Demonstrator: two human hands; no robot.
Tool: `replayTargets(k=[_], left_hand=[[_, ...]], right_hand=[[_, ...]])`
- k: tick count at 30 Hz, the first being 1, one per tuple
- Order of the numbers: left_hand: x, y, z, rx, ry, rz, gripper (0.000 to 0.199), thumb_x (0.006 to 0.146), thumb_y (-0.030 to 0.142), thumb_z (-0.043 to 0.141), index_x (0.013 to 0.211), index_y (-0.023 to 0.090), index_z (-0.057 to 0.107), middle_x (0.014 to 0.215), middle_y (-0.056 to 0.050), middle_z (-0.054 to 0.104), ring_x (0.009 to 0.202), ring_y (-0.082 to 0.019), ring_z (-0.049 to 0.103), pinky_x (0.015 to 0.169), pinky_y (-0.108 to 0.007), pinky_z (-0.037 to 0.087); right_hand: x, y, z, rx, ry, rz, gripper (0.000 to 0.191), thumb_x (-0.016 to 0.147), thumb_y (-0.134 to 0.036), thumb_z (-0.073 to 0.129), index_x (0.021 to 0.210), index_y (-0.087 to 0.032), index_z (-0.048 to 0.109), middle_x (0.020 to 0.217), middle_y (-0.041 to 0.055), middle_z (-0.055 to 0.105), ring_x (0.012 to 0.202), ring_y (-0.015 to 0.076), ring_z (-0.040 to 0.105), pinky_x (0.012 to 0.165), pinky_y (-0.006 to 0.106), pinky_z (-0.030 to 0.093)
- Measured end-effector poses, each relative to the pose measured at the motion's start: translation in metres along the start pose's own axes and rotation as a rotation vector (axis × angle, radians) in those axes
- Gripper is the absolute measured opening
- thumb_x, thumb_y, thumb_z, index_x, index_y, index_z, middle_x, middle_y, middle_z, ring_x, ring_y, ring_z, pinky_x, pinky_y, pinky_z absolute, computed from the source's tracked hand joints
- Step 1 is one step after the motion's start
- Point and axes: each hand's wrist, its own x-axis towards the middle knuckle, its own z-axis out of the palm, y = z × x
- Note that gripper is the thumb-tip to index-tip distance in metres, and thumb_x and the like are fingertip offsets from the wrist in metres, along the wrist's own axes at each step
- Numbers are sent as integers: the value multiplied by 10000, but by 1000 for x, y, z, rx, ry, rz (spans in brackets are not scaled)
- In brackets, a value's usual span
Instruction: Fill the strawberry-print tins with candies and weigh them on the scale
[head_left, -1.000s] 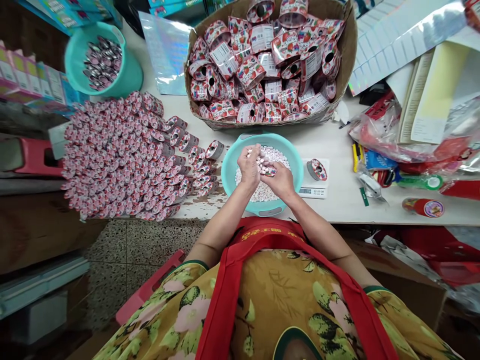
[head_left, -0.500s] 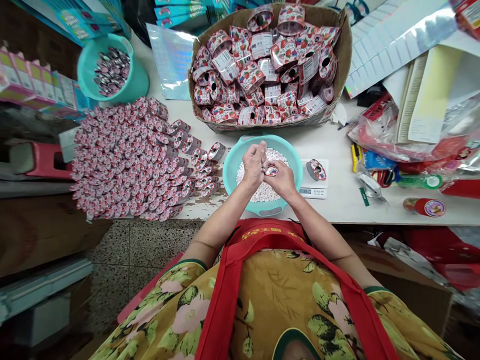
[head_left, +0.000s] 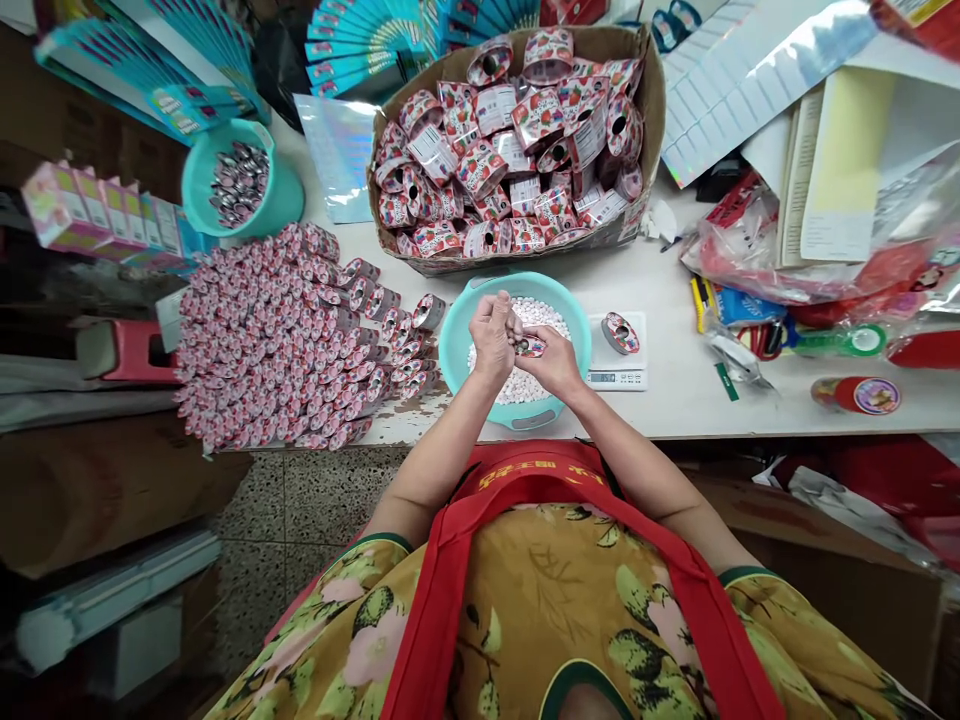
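Note:
My right hand grips a small strawberry-print container, its dark round opening turned up toward me. Close against that opening is my left hand, fingers curled in; whatever lies inside them is hidden. Both hands are over a turquoise basin holding many small pale pellets. To the right, another such container stands on a white digital scale with a lit display.
A cardboard box full of similar containers is behind the basin. Many more stand massed at left. A turquoise bucket holds shiny metallic pieces. Plastic bags, papers and a red jar lie at right.
The container in my right hand has tipped so its opening now shows. My left hand stays curled beside it. The whole view has shifted slightly.

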Motion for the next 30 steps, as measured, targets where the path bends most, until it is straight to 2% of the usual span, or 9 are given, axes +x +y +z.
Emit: replayTargets(k=[5,8,11,13,14,18,22,26,30], left_hand=[[13,12,-15,-114,57,-132,363,987,363,624,743,190,418,525,103,311,355,-14,250,354,-161,155],[27,14,-43,-134,147,-234,330,1027,373,541,773,185,447,578,76,429,385,-11,346,374,-130,241],[33,3,-66,93,206,-561,328,1020,312,529,736,174,441,574,44,481,407,-28,423,390,-117,297],[29,-10,-67,241,148,-751,268,975,220,568,731,157,475,560,32,485,397,-31,408,371,-112,247],[26,-16,-62,284,85,-779,210,939,167,591,749,144,504,571,24,500,401,-29,403,370,-111,223],[14,-40,-8,419,-343,-615,93,818,106,650,838,137,565,633,22,533,440,-39,398,403,-134,196],[17,-69,59,814,-736,-338,92,808,134,623,737,157,568,636,13,517,540,-89,422,501,-189,301],[25,-94,95,1312,-891,-1,135,748,53,622,691,169,585,785,-33,584,753,-164,517,715,-262,406],[24,-105,100,1542,-923,99,183,768,26,597,869,177,621,956,-71,597,844,-208,557,803,-315,408]], right_hand=[[-2,5,0,76,-19,37,369,637,-255,791,999,-218,734,1028,26,714,992,226,666,964,363,507],[-13,6,-13,166,-21,79,423,624,-313,823,1023,-207,731,1051,34,725,1005,230,673,972,374,513],[-33,8,-44,253,34,143,477,617,-374,846,1045,-199,730,1068,46,736,986,225,685,948,366,530],[-52,12,-73,293,116,208,522,599,-401,866,1055,-190,726,1044,51,747,949,219,694,922,362,547],[-61,16,-89,301,176,234,547,588,-411,877,1062,-185,725,1031,53,751,934,217,697,913,363,554],[-96,39,-149,256,496,300,601,547,-421,908,1061,-167,725,1020,63,751,929,220,701,908,381,566],[-120,65,-187,219,710,342,599,545,-384,910,1071,-162,730,1006,61,748,919,221,707,918,402,572],[-133,81,-196,257,804,359,583,547,-359,904,1068,-161,734,1002,59,748,900,214,711,903,398,583],[-141,89,-191,291,822,387,593,544,-371,909,1070,-159,735,993,60,751,886,207,708,908,395,579]])
